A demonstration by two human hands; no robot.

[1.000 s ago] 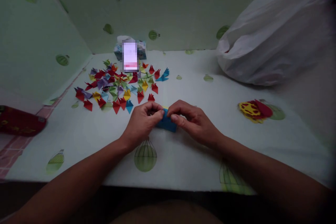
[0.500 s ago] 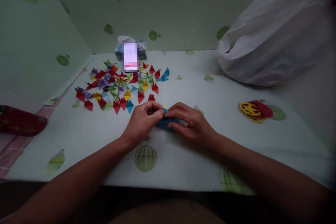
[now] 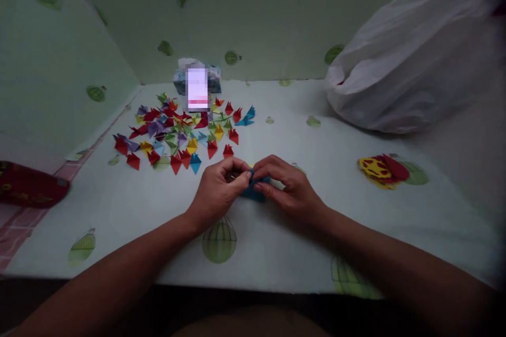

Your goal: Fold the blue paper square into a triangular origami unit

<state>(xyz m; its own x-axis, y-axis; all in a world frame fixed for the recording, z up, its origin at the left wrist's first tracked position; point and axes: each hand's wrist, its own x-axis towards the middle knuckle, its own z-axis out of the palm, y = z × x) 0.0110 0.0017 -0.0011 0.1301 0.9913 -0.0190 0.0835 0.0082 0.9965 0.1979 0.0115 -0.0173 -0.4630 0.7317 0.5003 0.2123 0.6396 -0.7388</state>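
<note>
Between my two hands is a piece of blue folded paper, low over the white table. My left hand pinches its upper left part with thumb and forefinger. From the other side my right hand grips it, thumb below and fingers above. The fingers cover much of the paper, so its full shape is hidden. A small bit of yellow shows just above the fingertips. Beyond my hands and to the left lies a spread of small folded paper cranes in red, yellow, green, purple and blue.
A lit phone, its screen blurred, leans on a tissue box at the back. At the right stand a big white plastic bag and yellow and red cut-out shapes. A dark red object lies at the left edge.
Both hands and the blue paper sit slightly lower and further right in view, with a little more of its lower edge showing. The grip looks much the same.
</note>
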